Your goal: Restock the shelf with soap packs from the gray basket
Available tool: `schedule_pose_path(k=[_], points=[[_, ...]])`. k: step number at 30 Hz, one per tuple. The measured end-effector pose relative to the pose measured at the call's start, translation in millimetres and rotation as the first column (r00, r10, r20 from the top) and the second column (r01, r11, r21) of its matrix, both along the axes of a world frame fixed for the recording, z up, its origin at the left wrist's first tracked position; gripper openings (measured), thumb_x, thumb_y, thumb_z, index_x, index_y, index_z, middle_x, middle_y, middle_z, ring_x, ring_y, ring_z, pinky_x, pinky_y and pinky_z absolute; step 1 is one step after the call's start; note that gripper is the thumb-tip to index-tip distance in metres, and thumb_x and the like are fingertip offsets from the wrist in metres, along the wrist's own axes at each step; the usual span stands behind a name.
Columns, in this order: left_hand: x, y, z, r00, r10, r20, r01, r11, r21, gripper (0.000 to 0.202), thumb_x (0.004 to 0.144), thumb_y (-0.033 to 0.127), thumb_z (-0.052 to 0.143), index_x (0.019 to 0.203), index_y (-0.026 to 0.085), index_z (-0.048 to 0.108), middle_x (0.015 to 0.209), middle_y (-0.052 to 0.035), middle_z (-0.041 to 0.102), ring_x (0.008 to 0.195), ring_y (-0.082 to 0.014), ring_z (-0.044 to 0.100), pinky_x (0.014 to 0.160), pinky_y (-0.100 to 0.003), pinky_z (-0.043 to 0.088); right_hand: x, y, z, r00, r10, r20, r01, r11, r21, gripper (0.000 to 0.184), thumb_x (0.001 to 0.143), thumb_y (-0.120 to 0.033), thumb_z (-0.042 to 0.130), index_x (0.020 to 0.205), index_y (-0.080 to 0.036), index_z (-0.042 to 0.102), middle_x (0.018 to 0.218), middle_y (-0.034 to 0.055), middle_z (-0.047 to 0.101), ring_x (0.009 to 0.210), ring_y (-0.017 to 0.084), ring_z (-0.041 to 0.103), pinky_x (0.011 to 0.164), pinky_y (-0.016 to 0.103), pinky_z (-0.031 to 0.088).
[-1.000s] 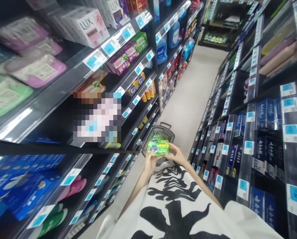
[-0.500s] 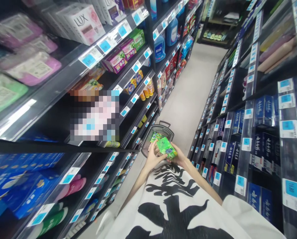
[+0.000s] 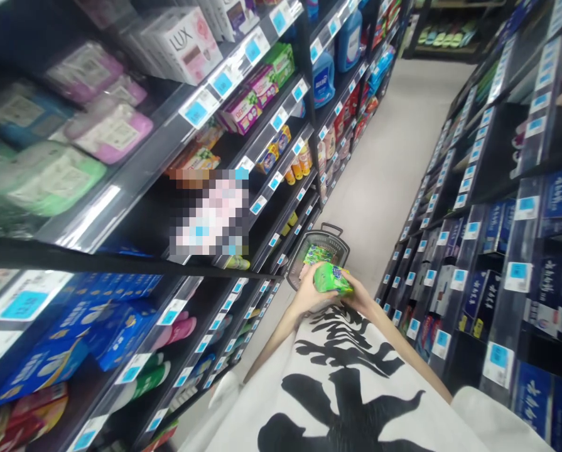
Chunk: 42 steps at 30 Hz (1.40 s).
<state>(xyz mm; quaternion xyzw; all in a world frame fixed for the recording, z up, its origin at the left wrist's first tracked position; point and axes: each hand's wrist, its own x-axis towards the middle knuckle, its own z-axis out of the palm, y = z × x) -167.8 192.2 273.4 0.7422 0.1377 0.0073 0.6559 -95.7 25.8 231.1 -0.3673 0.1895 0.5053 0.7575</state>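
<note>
Green pack (image 3: pixel 326 280) between both hands (image 3: pixel 306 296), near grey basket (image 3: pixel 326 238)

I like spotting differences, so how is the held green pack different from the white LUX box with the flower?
The green pack is bright green with a blue patch; the LUX box is white with a pink flower. The green pack is held by the left grip and right grip; the LUX box sits on a shelf. Both are boxy and printed.
</note>
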Motion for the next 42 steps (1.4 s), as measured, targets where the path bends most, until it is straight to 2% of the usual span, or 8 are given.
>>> schedule_pose_path(k=[5,9,15,22,26,32,37,42], points=[[-14.5,5.8,-9.6,1.0,0.006,0.027,-0.007,0.998,0.068,0.082,0.06,0.029,0.095,0.131,0.02,0.054,0.128,-0.011,0.066,0.12,-0.0284,0.063,0.108,-0.046,0.05,-4.3,5.5,-2.7,0.996,0.05,0.075,-0.046,0.998,-0.05,0.033,0.08,-0.045,0.079,0.098,-0.018,0.069,0.091,0.0071,0.078,0.082,0.024,0.075,0.07,0.033,0.063],[-25.9,12.1,-12.6,0.993,0.011,0.117,-0.041,0.967,0.253,0.077,0.063,0.031,0.094,0.129,0.02,0.056,0.126,-0.0113,0.065,0.12,-0.0294,0.062,0.107,-0.048,0.051,-0.9,10.6,-4.0,0.956,0.113,0.269,-0.075,0.986,-0.147,0.05,0.073,-0.051,0.085,0.11,-0.023,0.066,0.099,0.0054,0.077,0.086,0.024,0.073,0.075,0.035,0.061],[-34.8,24.4,-4.2,0.967,-0.219,0.128,0.1,0.794,0.6,0.073,0.081,0.034,0.08,0.146,0.024,0.047,0.139,-0.0127,0.059,0.133,-0.0302,0.053,0.118,-0.055,0.04,7.6,17.5,-1.1,0.632,0.321,0.705,0.013,0.906,-0.424,0.059,0.07,-0.057,0.083,0.113,-0.025,0.06,0.11,0.0046,0.071,0.096,0.025,0.068,0.089,0.039,0.056],[-18.6,10.3,-2.2,0.952,-0.299,-0.066,0.269,0.712,0.649,0.089,0.081,0.033,0.077,0.158,0.021,0.033,0.153,-0.0147,0.049,0.144,-0.0308,0.045,0.121,-0.049,0.04,1.4,25.3,11.2,0.334,0.565,0.754,0.054,0.787,-0.614,0.056,0.077,-0.051,0.073,0.124,-0.025,0.057,0.122,0.0084,0.07,0.107,0.033,0.068,0.098,0.05,0.051],[-8.1,0.1,-14.6,0.964,-0.26,-0.062,0.233,0.701,0.674,0.086,0.082,0.026,0.072,0.158,0.021,0.032,0.155,-0.0141,0.048,0.145,-0.0294,0.044,0.123,-0.048,0.038,2.4,28.3,6.1,0.312,0.579,0.754,0.09,0.772,-0.63,0.062,0.076,-0.043,0.073,0.132,-0.025,0.053,0.125,0.011,0.07,0.109,0.036,0.069,0.096,0.049,0.053],[5.2,2.7,-32.8,0.967,-0.241,-0.08,0.223,0.656,0.721,0.078,0.085,0.023,0.068,0.156,0.021,0.036,0.158,-0.013,0.045,0.151,-0.0306,0.037,0.127,-0.054,0.031,15.9,29.6,-0.9,0.313,0.453,0.834,0.157,0.842,-0.516,0.062,0.076,-0.039,0.073,0.132,-0.025,0.052,0.127,0.01,0.069,0.112,0.034,0.068,0.1,0.046,0.052],[20.1,15.9,-37.5,0.965,-0.253,-0.075,0.222,0.623,0.75,0.068,0.087,0.02,0.062,0.152,0.02,0.04,0.157,-0.0133,0.047,0.151,-0.0286,0.037,0.129,-0.053,0.029,25.3,26.6,2.0,0.395,0.343,0.852,0.147,0.892,-0.428,0.072,0.074,-0.039,0.079,0.138,-0.026,0.049,0.128,0.0107,0.068,0.118,0.034,0.067,0.101,0.046,0.054],[35.3,46.9,-43.8,0.976,-0.216,-0.037,0.157,0.569,0.807,0.071,0.087,0.033,0.069,0.15,0.015,0.041,0.154,-0.0166,0.049,0.147,-0.0277,0.043,0.125,-0.048,0.036,29.2,24.3,-5.4,0.529,0.085,0.844,0.094,0.983,-0.158,0.06,0.085,-0.049,0.072,0.136,-0.025,0.05,0.141,0.0119,0.063,0.129,0.029,0.062,0.108,0.047,0.053]])
